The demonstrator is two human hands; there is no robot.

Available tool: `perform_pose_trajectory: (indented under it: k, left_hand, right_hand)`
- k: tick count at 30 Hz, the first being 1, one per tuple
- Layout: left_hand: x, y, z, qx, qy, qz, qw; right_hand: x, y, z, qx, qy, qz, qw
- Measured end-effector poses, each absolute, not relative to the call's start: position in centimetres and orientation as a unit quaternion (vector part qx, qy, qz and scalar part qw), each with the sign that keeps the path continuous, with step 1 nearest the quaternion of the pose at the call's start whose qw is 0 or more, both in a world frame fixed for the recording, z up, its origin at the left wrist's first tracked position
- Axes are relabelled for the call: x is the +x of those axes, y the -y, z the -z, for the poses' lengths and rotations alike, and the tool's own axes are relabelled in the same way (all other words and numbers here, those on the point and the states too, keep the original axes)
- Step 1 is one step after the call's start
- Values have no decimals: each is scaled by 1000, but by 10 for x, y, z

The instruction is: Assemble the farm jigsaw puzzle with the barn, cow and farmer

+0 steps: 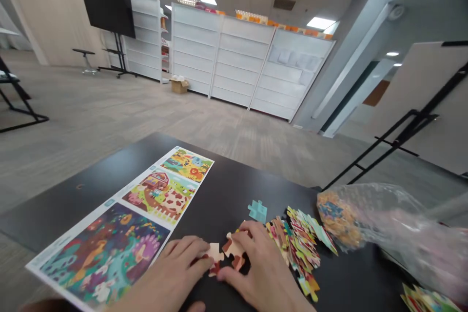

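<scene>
Low in the head view, my left hand (pixel 175 265) has its fingers closed on the left edge of a cream and red-brown puzzle piece (pixel 216 252). Just right of it, my right hand (pixel 261 258) pinches another puzzle piece, cream with brown patches (pixel 230 247), between thumb and fingers. The two pieces are side by side near the black tabletop; whether they touch or interlock I cannot tell. Fingers cover part of both. Beyond my right hand lies a lone teal puzzle piece (pixel 258 211). A heap of loose puzzle pieces (pixel 302 243) spreads to its right.
A long reference sheet (pixel 175 226) with three printed pictures lies left on the black table (pixel 234 180). Clear plastic bags (pixel 387 209) with more pieces rest at the right. More loose pieces (pixel 431 300) show at the lower right corner. A whiteboard stand (pixel 402 131) rises beyond the table.
</scene>
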State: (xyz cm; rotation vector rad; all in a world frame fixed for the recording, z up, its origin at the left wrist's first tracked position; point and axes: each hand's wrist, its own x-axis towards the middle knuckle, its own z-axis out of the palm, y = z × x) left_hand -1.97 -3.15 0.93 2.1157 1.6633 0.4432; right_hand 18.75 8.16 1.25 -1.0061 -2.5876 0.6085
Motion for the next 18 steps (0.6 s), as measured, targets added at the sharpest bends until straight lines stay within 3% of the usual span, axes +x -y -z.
perform_pose_trajectory:
  k: [6,18]
  left_hand:
    - [-23,36,-40,732,-617,-134,254]
    - [-27,35,-36,744,-600,-144,257]
  right_hand:
    - [197,-80,-9,-243,941,-217,96]
    - [189,-81,-15,-250,926,-261,110]
